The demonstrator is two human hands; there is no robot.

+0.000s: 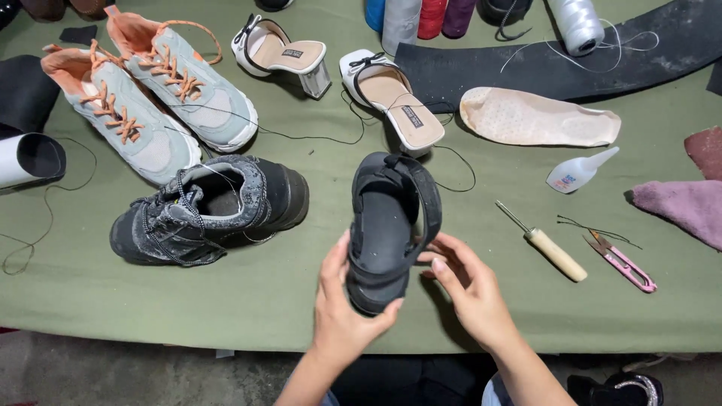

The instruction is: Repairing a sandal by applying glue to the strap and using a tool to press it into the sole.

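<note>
Black sandal (391, 225) stands upright between both hands: left hand (342, 308) cups its near end, right hand (466, 282) fingertips pinch its strap.

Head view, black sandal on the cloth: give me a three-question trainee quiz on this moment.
1. True or false: both hands hold the black sandal.
2. Which lies nearest the right hand? A) wooden-handled awl B) glue bottle C) pink thread snips
3. What stands just left of the sandal on the green cloth?

Key
1. True: the left hand cups the near end, and the right hand's fingers touch its side strap.
2. A
3. A black lace-up sneaker.
</note>
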